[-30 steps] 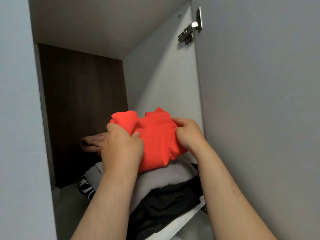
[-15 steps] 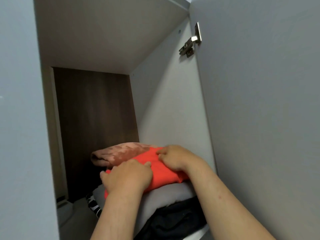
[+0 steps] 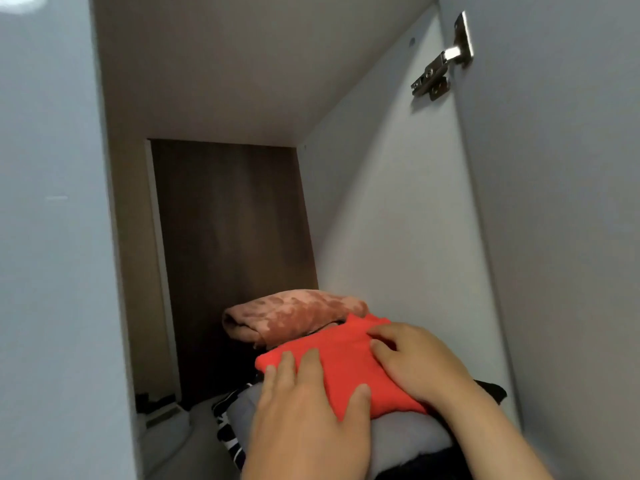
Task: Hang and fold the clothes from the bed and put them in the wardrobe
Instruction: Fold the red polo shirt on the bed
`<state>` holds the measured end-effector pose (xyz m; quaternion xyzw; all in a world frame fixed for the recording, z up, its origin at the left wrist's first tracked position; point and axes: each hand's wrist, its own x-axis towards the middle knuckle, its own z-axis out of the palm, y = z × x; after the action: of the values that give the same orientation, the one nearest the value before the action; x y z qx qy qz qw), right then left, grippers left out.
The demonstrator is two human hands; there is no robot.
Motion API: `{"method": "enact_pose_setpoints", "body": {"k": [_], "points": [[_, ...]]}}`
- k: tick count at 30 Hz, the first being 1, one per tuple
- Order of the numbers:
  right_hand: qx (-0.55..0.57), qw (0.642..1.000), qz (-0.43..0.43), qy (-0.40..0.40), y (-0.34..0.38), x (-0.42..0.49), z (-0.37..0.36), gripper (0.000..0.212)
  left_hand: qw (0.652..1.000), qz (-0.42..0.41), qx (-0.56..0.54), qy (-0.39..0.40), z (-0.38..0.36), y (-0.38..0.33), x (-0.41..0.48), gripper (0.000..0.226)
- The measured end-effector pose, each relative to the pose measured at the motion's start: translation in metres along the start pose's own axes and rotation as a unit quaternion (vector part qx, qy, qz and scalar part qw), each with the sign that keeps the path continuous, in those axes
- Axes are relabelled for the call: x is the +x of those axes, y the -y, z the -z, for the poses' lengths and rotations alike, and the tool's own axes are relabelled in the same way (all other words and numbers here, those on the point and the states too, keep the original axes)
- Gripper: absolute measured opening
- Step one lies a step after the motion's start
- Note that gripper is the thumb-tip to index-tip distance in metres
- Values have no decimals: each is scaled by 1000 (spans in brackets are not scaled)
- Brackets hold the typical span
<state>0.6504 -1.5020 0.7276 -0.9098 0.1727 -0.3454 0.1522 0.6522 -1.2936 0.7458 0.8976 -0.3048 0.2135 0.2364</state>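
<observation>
Up inside the wardrobe (image 3: 398, 209), both hands lie flat on a folded red garment (image 3: 343, 368) — the left hand (image 3: 304, 407) on its near left edge, the right hand (image 3: 415, 365) on its right side, fingers straight and spread, gripping nothing. That garment tops a stack, resting on a grey folded piece (image 3: 408, 434) with black fabric beneath. Just behind sits a pinkish folded cloth (image 3: 294, 315) — a metal hinge (image 3: 440, 69) shows on the door.

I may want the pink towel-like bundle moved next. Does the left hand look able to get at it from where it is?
Probably yes. The left hand lies flat on the red garment, and the pink bundle sits just behind it with open space above and nothing in between.
</observation>
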Motion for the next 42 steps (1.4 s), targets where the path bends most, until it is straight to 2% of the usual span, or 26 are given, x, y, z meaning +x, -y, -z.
{"method": "enact_pose_setpoints", "body": {"k": [2, 5, 11, 17, 20, 23, 25, 30, 36, 39, 42], "points": [[24, 997, 16, -74, 3, -7, 3, 33, 997, -20, -36, -66, 14, 4, -11, 108], [110, 986, 22, -120, 16, -26, 10, 30, 988, -66, -73, -117, 13, 19, -20, 97], [173, 978, 72, -91, 52, -76, 21, 29, 977, -137, -103, -131, 20, 26, -36, 74], [181, 976, 80, -88, 83, -123, 43, 47, 946, -192, -241, -102, 46, 31, -69, 53], [193, 971, 95, -107, 107, -145, 59, 41, 934, -214, -262, -119, 71, 40, -91, 49], [189, 967, 118, -126, 133, -162, 74, 33, 929, -216, -273, -128, 109, 58, -109, 35], [199, 957, 149, -148, 157, -172, 81, 27, 934, -198, -257, -148, 133, 76, -120, 33], [237, 903, 279, -227, 227, -187, 80, 31, 939, -163, -201, -225, 177, 127, -143, 48], [257, 887, 344, -171, 303, -190, 49, 42, 945, -127, -127, -272, 224, 188, -176, 46], [237, 885, 366, -163, 334, -194, 37, 45, 946, -106, -40, -303, 250, 222, -197, 64], [218, 882, 384, -167, 365, -200, 25, 45, 940, -66, 58, -330, 278, 261, -225, 64]]}}
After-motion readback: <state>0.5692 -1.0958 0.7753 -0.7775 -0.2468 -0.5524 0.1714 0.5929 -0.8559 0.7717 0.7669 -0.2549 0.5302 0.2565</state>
